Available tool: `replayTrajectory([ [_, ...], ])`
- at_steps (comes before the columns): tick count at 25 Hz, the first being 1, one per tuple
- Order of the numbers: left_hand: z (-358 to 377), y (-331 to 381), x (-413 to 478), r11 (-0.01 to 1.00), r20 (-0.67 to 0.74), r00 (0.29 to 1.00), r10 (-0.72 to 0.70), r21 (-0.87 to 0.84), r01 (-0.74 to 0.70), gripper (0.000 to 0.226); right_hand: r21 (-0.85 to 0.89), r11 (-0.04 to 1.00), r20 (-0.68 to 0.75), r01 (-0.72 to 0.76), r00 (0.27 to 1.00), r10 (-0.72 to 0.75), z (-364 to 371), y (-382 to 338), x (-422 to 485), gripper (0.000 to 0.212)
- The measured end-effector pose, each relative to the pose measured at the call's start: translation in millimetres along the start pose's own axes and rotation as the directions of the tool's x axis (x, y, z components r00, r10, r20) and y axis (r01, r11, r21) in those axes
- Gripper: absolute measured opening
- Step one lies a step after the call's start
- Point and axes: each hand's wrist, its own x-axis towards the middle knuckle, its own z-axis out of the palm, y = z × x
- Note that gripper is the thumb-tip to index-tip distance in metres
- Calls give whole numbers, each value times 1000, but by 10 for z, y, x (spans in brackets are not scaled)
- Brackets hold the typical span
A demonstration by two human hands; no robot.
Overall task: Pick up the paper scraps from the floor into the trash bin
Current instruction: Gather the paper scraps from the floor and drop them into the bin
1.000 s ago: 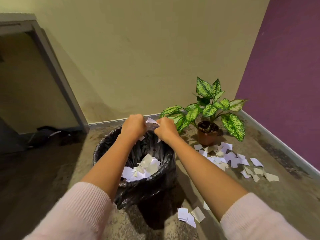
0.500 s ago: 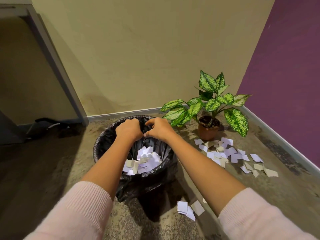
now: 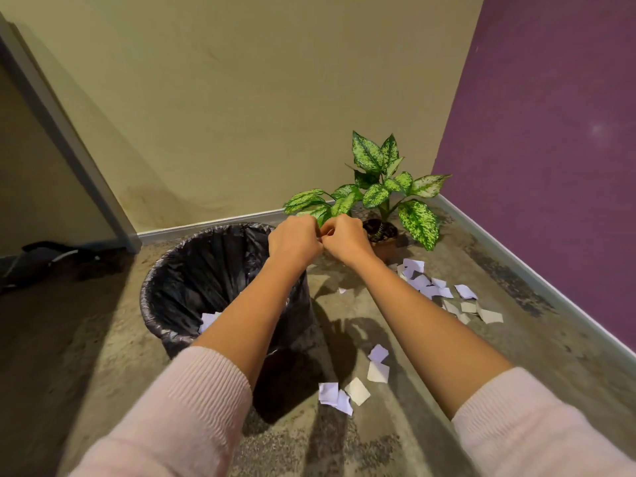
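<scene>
A trash bin point(image 3: 161, 280) lined with a black bag stands on the floor left of centre, with white paper scraps point(image 3: 208, 320) showing inside past my left forearm. My left hand point(image 3: 294, 241) and my right hand point(image 3: 346, 237) hover together over the bin's far right rim, knuckles up, fingers curled and fingertips touching. No paper shows in either hand. Several scraps point(image 3: 344, 395) lie on the floor just right of the bin's base. A larger scatter of scraps point(image 3: 433, 289) lies further right, in front of the plant.
A potted plant point(image 3: 380, 197) with spotted green leaves stands in the corner just behind my hands. A purple wall with a baseboard point(image 3: 537, 280) runs along the right. A dark object point(image 3: 44, 259) lies on the floor at far left beside a door frame.
One second ago both hands held white scraps over the bin; the scraps dropped in. The hands, still curled together, have since shifted right to the bin's far right rim.
</scene>
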Motion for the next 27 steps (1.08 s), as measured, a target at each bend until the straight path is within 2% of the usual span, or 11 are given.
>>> replayTrajectory([
  [3, 292, 301, -102, 997, 42, 997, 71, -21, -71, 27, -29, 997, 28, -75, 997, 76, -86, 449, -81, 15],
  [7, 855, 477, -301, 994, 205, 973, 105, -40, -99, 27, -100, 985, 136, -143, 978, 156, 27, 1061, -268, 19],
  [10, 1328, 430, -489, 999, 389, 920, 52, -8, -53, 34, -110, 974, 214, -200, 952, 220, 269, 1533, -458, 14],
  [12, 1606, 331, -624, 999, 513, 858, 8, 25, -24, 39, -118, 965, 270, -235, 927, 259, 473, 1813, -584, 17],
  [15, 2000, 145, -880, 996, 651, 756, -58, 92, -3, 67, -185, 953, 369, -240, 882, 294, 784, 2147, -729, 39],
  [20, 2491, -52, -1278, 988, 752, 647, -126, 154, 14, 115, -317, 932, 448, -174, 839, 309, 1216, 2453, -951, 87],
  [23, 2673, -75, -1440, 984, 733, 668, -129, 179, -7, 116, -379, 917, 472, -127, 826, 309, 1375, 2520, -1007, 107],
  [27, 2742, -112, -1514, 990, 636, 763, -116, 132, 41, 84, -469, 882, 500, -52, 807, 313, 1482, 2531, -972, 125],
])
